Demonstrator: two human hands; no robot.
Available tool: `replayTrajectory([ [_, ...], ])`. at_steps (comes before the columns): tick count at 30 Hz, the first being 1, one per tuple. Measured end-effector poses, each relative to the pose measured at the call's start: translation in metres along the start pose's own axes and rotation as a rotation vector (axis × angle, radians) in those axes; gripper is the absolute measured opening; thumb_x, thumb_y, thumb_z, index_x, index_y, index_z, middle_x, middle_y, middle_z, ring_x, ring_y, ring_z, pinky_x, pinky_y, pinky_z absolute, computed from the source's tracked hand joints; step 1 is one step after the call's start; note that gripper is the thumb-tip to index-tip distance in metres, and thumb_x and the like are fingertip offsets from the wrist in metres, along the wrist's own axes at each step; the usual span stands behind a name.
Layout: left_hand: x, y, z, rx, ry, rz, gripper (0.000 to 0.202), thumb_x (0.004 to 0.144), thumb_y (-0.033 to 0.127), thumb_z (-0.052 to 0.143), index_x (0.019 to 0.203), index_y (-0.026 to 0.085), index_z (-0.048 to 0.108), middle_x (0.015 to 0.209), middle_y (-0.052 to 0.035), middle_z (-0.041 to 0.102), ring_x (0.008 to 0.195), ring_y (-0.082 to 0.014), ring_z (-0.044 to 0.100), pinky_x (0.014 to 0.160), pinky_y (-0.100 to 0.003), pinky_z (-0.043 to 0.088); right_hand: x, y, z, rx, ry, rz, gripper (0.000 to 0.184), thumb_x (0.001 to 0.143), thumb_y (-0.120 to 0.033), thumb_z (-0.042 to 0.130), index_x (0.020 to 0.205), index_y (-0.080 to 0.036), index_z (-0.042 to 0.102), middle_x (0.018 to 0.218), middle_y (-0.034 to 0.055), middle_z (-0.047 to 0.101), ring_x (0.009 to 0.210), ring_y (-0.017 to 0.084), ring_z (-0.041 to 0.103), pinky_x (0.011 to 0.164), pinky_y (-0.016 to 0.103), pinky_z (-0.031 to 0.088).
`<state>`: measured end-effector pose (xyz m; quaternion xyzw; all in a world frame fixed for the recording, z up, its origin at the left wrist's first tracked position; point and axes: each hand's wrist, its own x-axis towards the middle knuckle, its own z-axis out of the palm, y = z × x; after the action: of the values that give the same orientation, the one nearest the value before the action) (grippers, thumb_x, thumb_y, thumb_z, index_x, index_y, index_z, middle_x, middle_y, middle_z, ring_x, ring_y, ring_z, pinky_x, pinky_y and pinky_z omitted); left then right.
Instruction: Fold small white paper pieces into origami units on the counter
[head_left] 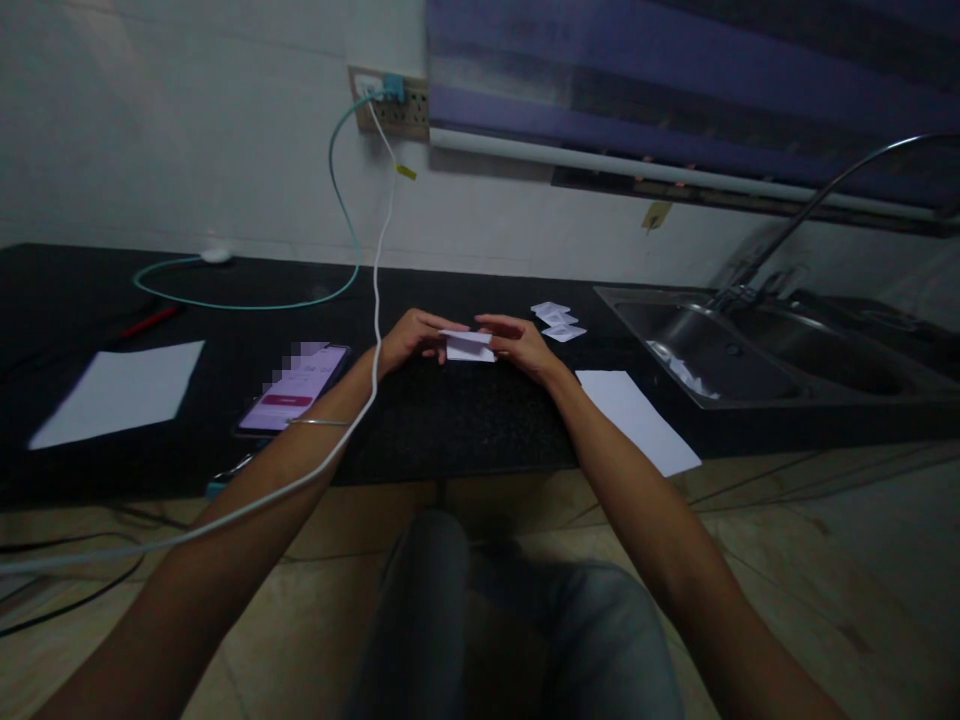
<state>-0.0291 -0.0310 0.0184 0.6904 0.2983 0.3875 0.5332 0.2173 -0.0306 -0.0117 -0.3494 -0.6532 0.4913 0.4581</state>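
Between my two hands is a small folded piece of white paper [469,347], close to the black countertop. My left hand [415,335] grips its left side, with the fingers along the top edge. At the right side, my right hand [519,343] has its thumb and fingers closed on the paper. Just beyond my right hand lie several small folded white papers [556,320], overlapping one another. A white sheet [637,420] rests near my right forearm.
A phone with a lit screen [296,388] lies by my left forearm, and another white sheet [120,390] is farther left. A white cable [376,290] hangs across my left arm from the wall socket [397,105]. On the right is a metal sink [690,395].
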Motion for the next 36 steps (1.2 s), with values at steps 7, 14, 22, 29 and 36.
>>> replayTrajectory([
  [7, 0.006, 0.005, 0.006, -0.213, -0.159, -0.163, 0.068, 0.097, 0.066, 0.039, 0.115, 0.008, 0.070, 0.082, -0.0132, 0.073, 0.063, -0.0168, 0.069, 0.048, -0.022, 0.046, 0.008, 0.012, -0.004, 0.041, 0.183, -0.125, 0.023, 0.070, -0.033, 0.082, 0.091, -0.025, 0.081, 0.099, 0.0045, 0.077, 0.089, 0.020, 0.067, 0.080, 0.034, 0.052],
  [14, 0.007, 0.002, 0.012, -0.091, -0.213, -0.221, 0.044, 0.092, 0.047, 0.065, 0.103, 0.005, 0.070, 0.079, -0.0137, 0.075, 0.066, -0.0147, 0.070, 0.054, -0.019, 0.047, 0.007, 0.004, 0.002, -0.015, 0.139, -0.104, 0.020, 0.071, -0.034, 0.080, 0.088, -0.024, 0.080, 0.102, 0.0063, 0.076, 0.097, 0.022, 0.068, 0.086, 0.038, 0.053],
  [22, 0.005, 0.006, 0.014, 0.026, -0.212, -0.128, 0.042, 0.091, 0.049, 0.069, 0.083, 0.009, 0.067, 0.065, -0.0059, 0.070, 0.048, -0.0067, 0.056, 0.045, -0.016, 0.038, 0.003, -0.013, 0.009, 0.236, 0.095, 0.167, 0.039, 0.078, -0.051, 0.074, 0.106, -0.023, 0.071, 0.092, 0.0038, 0.071, 0.076, 0.016, 0.063, 0.062, 0.028, 0.052],
  [29, 0.005, 0.010, 0.017, 0.070, -0.175, -0.149, 0.033, 0.095, 0.041, 0.066, 0.086, 0.009, 0.066, 0.065, -0.0051, 0.069, 0.047, -0.0068, 0.057, 0.044, -0.016, 0.040, 0.003, -0.002, 0.009, 0.079, -0.026, 0.067, 0.042, 0.068, -0.045, 0.087, 0.096, -0.016, 0.073, 0.075, 0.0025, 0.069, 0.061, 0.010, 0.058, 0.058, 0.024, 0.049],
  [36, 0.003, 0.011, 0.018, 0.106, -0.177, -0.115, 0.030, 0.093, 0.038, 0.068, 0.088, 0.009, 0.066, 0.063, -0.0055, 0.070, 0.046, -0.0072, 0.058, 0.044, -0.016, 0.039, 0.007, 0.002, 0.008, 0.056, 0.042, 0.052, 0.042, 0.065, -0.047, 0.088, 0.091, -0.017, 0.073, 0.074, 0.0021, 0.070, 0.060, 0.011, 0.057, 0.058, 0.025, 0.047],
])
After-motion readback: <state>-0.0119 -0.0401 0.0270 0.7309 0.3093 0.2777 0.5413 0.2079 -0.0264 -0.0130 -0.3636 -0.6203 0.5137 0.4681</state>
